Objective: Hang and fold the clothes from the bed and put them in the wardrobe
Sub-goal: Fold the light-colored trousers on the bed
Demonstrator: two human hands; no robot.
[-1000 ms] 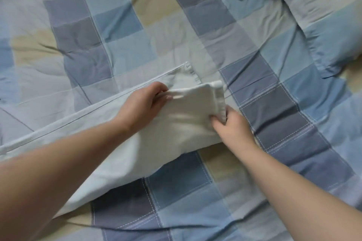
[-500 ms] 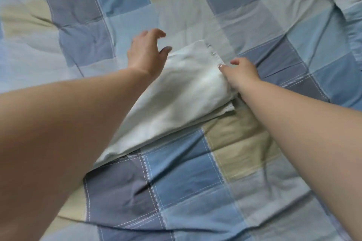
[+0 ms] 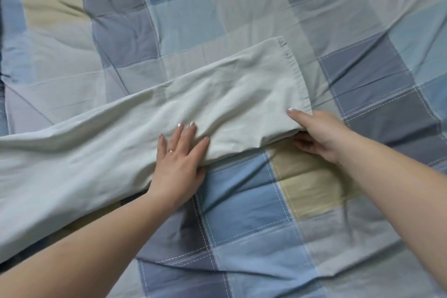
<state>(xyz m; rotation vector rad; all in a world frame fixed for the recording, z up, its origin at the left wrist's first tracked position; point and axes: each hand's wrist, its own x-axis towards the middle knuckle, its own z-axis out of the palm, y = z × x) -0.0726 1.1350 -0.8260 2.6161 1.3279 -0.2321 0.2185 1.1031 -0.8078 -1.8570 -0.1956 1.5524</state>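
Pale cotton trousers: smoothing before the fold

Pale grey-green trousers (image 3: 169, 113) lie flat on the patchwork quilt (image 3: 242, 213), legs stacked, hem end running out beyond the right hand. Left hand (image 3: 177, 162) rests palm down on the fabric, fingers spread, gripping nothing. Right hand (image 3: 316, 133) pinches the near corner of the hem, thumb on top, fingers tucked beneath the cloth. Judgement: fabric looks light, soft and limp, with no stiffness; it will sag and wrinkle if lifted by one point. Best hold: both hem corners, or hem plus mid-leg, keeping the layers aligned.
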